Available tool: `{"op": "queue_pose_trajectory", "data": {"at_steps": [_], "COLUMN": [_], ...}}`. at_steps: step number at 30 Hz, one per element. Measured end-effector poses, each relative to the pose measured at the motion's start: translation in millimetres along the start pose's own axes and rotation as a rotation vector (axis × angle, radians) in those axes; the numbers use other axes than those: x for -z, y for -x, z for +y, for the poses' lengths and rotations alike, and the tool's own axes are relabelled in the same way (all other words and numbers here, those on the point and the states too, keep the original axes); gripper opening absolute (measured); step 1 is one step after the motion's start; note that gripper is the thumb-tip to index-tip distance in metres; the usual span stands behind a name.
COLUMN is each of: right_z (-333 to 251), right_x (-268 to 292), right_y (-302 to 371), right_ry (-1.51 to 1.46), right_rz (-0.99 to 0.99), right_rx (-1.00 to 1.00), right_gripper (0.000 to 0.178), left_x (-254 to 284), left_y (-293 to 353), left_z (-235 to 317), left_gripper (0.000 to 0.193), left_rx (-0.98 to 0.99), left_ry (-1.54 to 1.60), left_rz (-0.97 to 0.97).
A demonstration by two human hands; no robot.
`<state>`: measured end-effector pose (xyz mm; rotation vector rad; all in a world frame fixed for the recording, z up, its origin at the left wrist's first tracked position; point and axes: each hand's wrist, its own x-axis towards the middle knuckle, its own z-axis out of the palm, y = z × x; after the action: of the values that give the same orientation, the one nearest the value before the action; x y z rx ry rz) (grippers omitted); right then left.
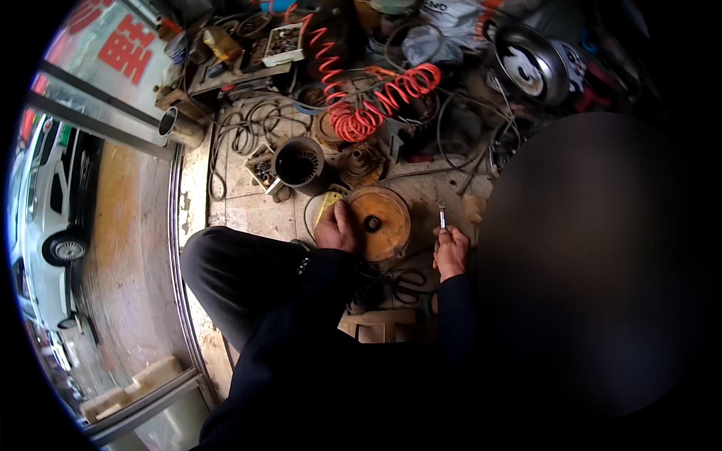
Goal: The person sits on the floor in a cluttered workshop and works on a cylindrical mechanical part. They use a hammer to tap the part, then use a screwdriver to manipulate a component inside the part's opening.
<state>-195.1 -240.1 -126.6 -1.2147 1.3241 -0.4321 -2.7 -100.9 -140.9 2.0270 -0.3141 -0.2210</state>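
Note:
In front of me on the floor is a rusty orange-brown round cover with a dark hole at its middle. My left hand is curled closed at the cover's left rim, its fingertips partly hidden. Just beyond those fingers a yellow plate or label shows. To the right of the cover, my right hand is closed around a wrench, whose ring-shaped end points away from me. The wrench is apart from the cover.
Beyond the cover stand a dark hollow cylinder and a rusty stepped part. A red coiled hose hangs behind them. Loose cables lie at the far left. A large dark blurred shape fills the right side.

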Motion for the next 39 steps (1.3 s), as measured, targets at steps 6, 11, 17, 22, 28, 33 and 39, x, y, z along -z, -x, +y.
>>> {"op": "queue_pose_trajectory", "data": {"at_steps": [6, 11, 17, 22, 28, 33, 39], "right_z": [54.4, 37.2, 43.3, 39.8, 28.4, 26.6, 19.7], "right_x": [-2.9, -13.4, -13.8, -12.1, -8.1, -0.3, -8.8], "right_y": [83.9, 97.1, 87.9, 76.2, 63.6, 49.1, 48.8], "right_ry": [-0.112, 0.186, 0.172, 0.164, 0.142, 0.090, 0.155], "right_rz": [-0.162, -0.100, -0.042, -0.038, -0.036, -0.100, -0.191], "right_rx": [-0.044, 0.064, 0.069, 0.085, 0.144, 0.183, 0.202], "right_gripper": [0.029, 0.033, 0.035, 0.035, 0.036, 0.036, 0.036], "left_x": [2.1, 18.3, 13.5, 7.2, 23.9, 15.8, 11.2], "left_y": [-5.8, -11.6, -11.9, -19.9, -28.3, -19.7, -7.7], "left_z": [-2.3, -4.5, -0.4, -23.2, -41.7, -28.4, 3.9], "left_gripper": [0.056, 0.057, 0.056, 0.052, 0.049, 0.052, 0.054], "left_rx": [0.009, 0.021, -0.027, -0.063, 0.012, -0.010, 0.011], "left_ry": [-0.014, 0.000, -0.004, 0.113, 0.138, 0.166, -0.001], "left_rz": [-0.124, -0.104, -0.073, -0.048, -0.133, -0.133, -0.016]}}
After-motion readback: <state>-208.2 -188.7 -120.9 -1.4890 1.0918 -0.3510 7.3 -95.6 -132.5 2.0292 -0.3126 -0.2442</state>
